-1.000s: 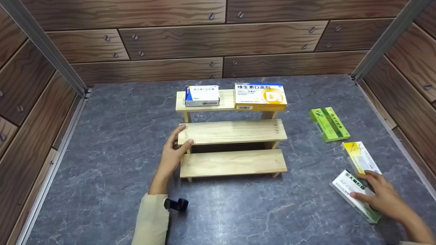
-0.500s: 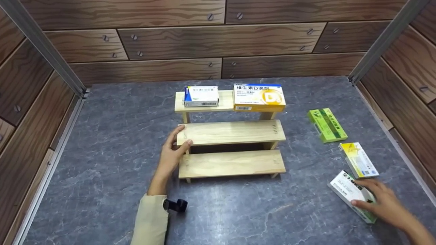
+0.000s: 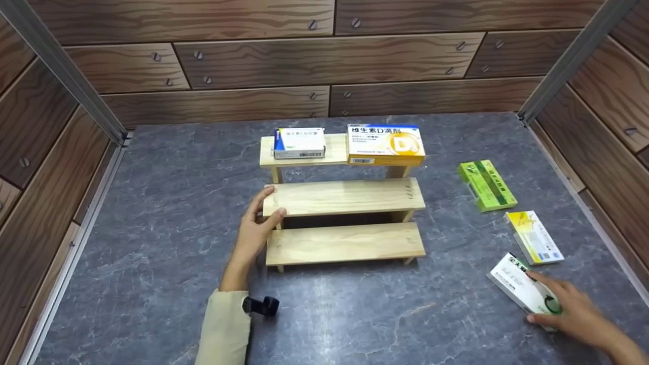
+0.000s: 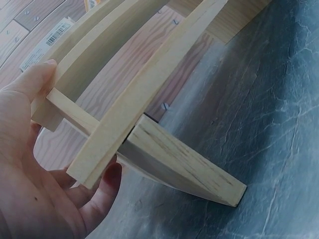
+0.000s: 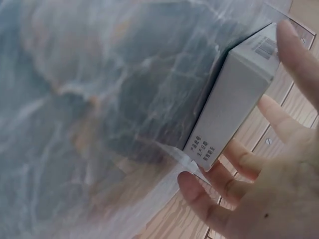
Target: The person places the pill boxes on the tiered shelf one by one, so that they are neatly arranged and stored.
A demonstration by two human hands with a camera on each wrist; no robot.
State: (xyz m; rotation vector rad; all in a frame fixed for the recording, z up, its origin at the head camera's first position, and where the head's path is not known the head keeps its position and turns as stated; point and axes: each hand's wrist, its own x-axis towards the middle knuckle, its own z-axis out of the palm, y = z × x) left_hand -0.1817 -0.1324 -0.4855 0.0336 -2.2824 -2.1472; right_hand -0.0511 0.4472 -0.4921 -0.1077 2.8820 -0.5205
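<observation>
In the head view my left hand (image 3: pixel 255 230) grips the left end of the middle tier of a three-tier wooden display stand (image 3: pixel 345 196). The left wrist view shows the thumb over the board (image 4: pixel 114 124) and fingers curled beneath it. At the lower right my right hand (image 3: pixel 578 309) holds a white and green medicine box (image 3: pixel 522 285) by its near end, the thumb on one side and fingers on the other. The box lies on the table, tilted toward the right. In the right wrist view, the fingers stand around the white box (image 5: pixel 232 99).
A white and blue medicine box (image 3: pixel 300 142) and an orange and white vitamin D box (image 3: pixel 385 144) sit on the top tier. On the right, a green box (image 3: pixel 488 186) and a yellow and white box (image 3: pixel 535 237) lie on the grey marbled table (image 3: pixel 355 314).
My right hand has slid down the white and green box to its near end, uncovering the yellow and white box. My left hand has stayed on the stand.
</observation>
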